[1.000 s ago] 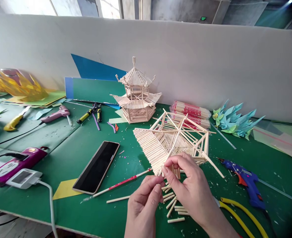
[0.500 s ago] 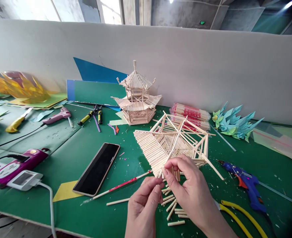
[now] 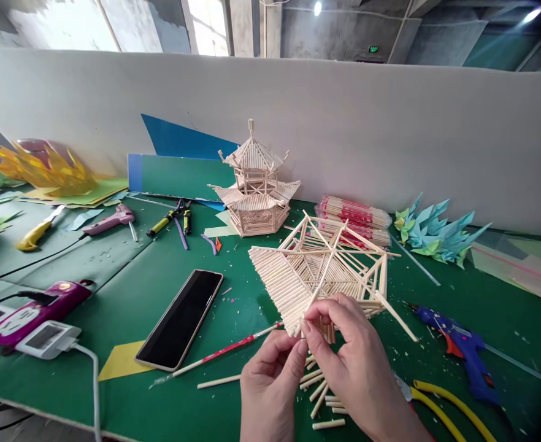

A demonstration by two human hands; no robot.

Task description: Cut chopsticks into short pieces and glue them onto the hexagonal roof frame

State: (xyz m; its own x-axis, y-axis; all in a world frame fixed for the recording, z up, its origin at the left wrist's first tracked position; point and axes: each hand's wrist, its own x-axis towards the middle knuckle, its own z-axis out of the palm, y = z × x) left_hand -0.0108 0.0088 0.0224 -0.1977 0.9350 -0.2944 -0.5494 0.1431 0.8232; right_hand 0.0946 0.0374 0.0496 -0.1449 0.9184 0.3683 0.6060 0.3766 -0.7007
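Note:
A half-covered pagoda roof frame (image 3: 280,285) made of thin wooden sticks stands before me, one side laid with a close row of sticks. At its near corner my left hand (image 3: 273,377) is closed, thumb and forefinger pinching the tip. Just right of it, my right hand (image 3: 351,359) pinches the frame's edge stick close to the same corner. Whether a small loose piece sits between the fingertips is hidden. Short cut sticks (image 3: 319,393) lie beneath and beside my right hand. Behind stands a two-tiered stick pagoda (image 3: 256,184).
At right lie a blue glue gun (image 3: 459,344) and yellow-handled pliers (image 3: 440,408). A phone (image 3: 181,319), a power strip (image 3: 35,313) and a pink glue gun (image 3: 111,221) are on the left. Wrapped stick bundles (image 3: 353,215) and blue-green folded paper (image 3: 440,230) sit at the back.
The view has tilted up slightly, so everything sits a little lower. Both hands stay at the roof corner, their fingertips drawn slightly closer together there.

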